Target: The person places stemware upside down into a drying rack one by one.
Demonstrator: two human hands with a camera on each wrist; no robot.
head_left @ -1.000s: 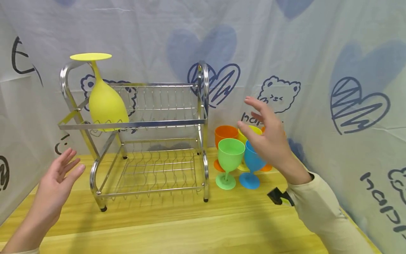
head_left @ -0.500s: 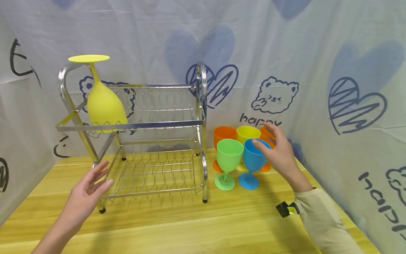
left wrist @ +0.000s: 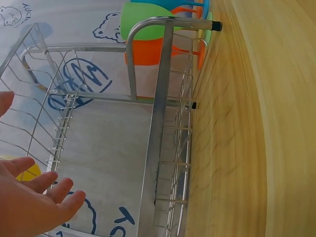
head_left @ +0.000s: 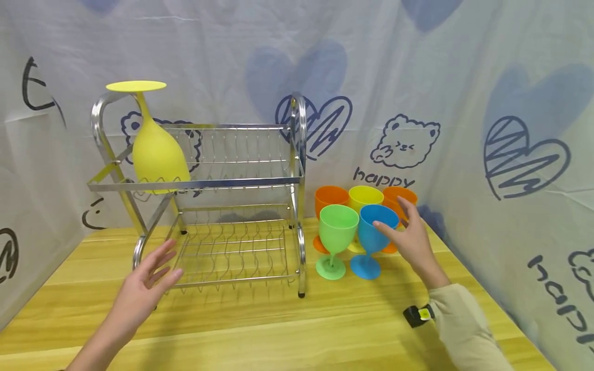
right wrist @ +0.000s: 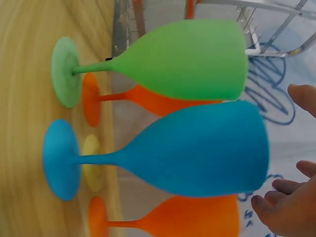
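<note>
Five plastic goblets stand in a cluster right of a chrome two-tier dish rack (head_left: pixel 297 180): green (head_left: pixel 337 224) and blue (head_left: pixel 370 232) in front, two orange (head_left: pixel 330 196) and one yellow (head_left: pixel 365 196) behind. My right hand (head_left: pixel 400 226) is open beside the blue goblet's bowl, with thumb and fingers spread round it; I cannot tell if they touch. In the right wrist view the fingertips (right wrist: pixel 281 217) hover by the blue goblet (right wrist: pixel 197 153) rim. My left hand (head_left: pixel 160 268) is open in front of the rack's lower tier and holds nothing. A yellow goblet (head_left: pixel 158 154) sits upside down on the upper tier.
The rack and goblets stand on a yellow wooden table (head_left: pixel 278 330). A printed white curtain (head_left: pixel 464 103) closes in the back and both sides. In the left wrist view the left hand (left wrist: pixel 34 202) is near the rack's front post (left wrist: pixel 158 133).
My right hand has come down from above the goblets to the blue goblet's bowl. My left hand has moved right, toward the rack's lower front.
</note>
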